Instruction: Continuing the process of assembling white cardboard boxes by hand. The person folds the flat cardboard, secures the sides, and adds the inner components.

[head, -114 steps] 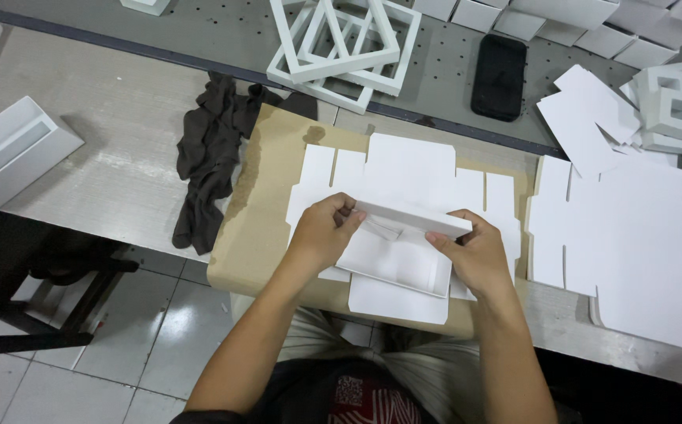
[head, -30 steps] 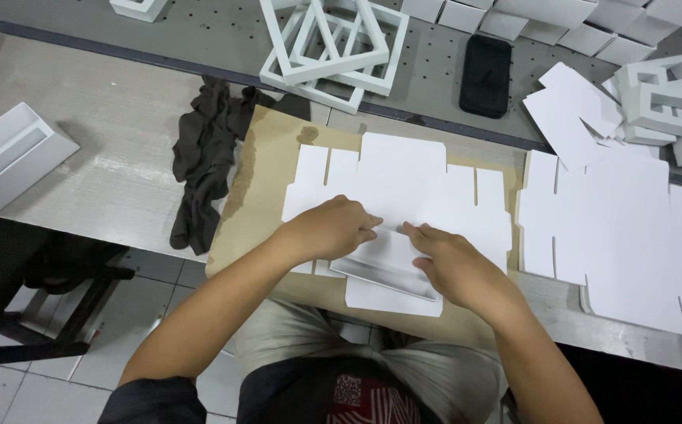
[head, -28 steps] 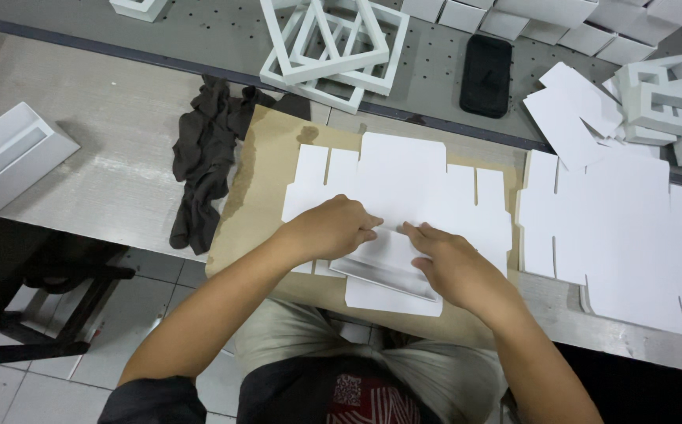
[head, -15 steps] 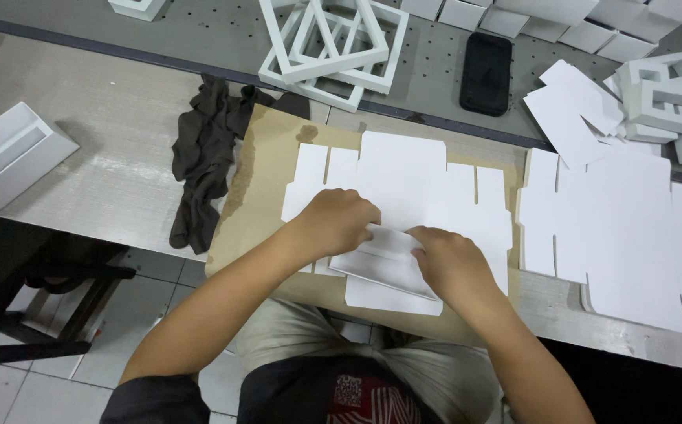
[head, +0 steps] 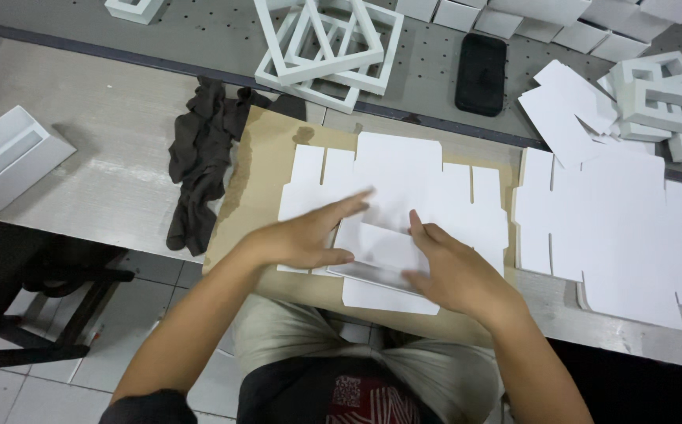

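A flat white die-cut card blank (head: 404, 177) lies on a brown cardboard sheet (head: 262, 165) at the table's near edge. Between my hands sits a partly folded white card tray (head: 384, 253) on top of the blank. My left hand (head: 309, 235) rests flat on the tray's left side, fingers stretched toward the far right and thumb along its near edge. Around the tray's right end curls my right hand (head: 451, 271), fingers bent over its wall. Both hands press on the tray.
A dark crumpled cloth (head: 203, 157) lies left of the brown sheet. Stacked white square frames (head: 325, 43) and a black phone (head: 481, 72) sit farther back. More flat white blanks (head: 624, 228) lie to the right, white boxes (head: 663, 98) beyond them, and a white tray (head: 3, 161) at far left.
My hands have spread apart on the folded tray; the left fingers have straightened and flattened, and the right hand has slid to the tray's right end.
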